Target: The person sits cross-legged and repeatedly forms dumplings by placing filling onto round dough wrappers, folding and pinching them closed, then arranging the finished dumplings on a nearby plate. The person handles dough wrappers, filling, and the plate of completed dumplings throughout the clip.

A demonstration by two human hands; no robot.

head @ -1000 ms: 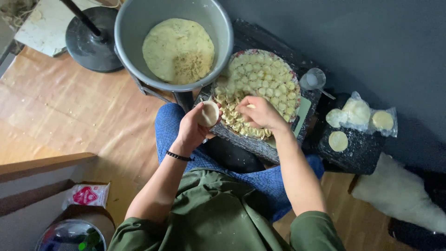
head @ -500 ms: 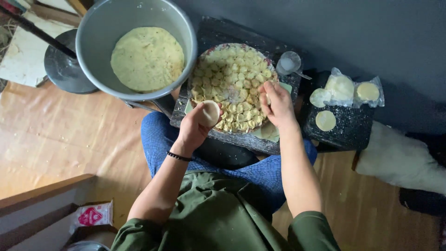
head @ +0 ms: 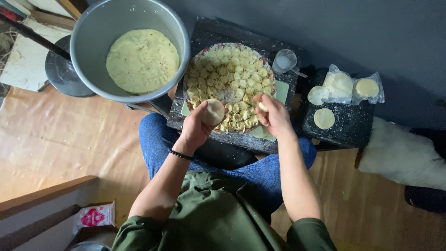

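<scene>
Seated person viewed from above. The left hand [head: 197, 130] cups a round dough wrapper [head: 213, 112] flat on its fingers, held just over the near edge of the tray [head: 195, 62]. The right hand [head: 274, 116], its grip pinched on a small folded dumpling [head: 263, 106], rests at the tray's right rim. The tray, packed with rows of folded dumplings [head: 232, 74], lies on a dark board [head: 204, 35] across the lap. Left of it, a metal basin [head: 93, 28] holds pale filling [head: 142, 60]. To the right, a dark surface [head: 344, 125] carries a loose wrapper [head: 324, 118] and bagged wrappers [head: 353, 87]; a small glass cup [head: 284, 60] stands just beside the tray.
</scene>
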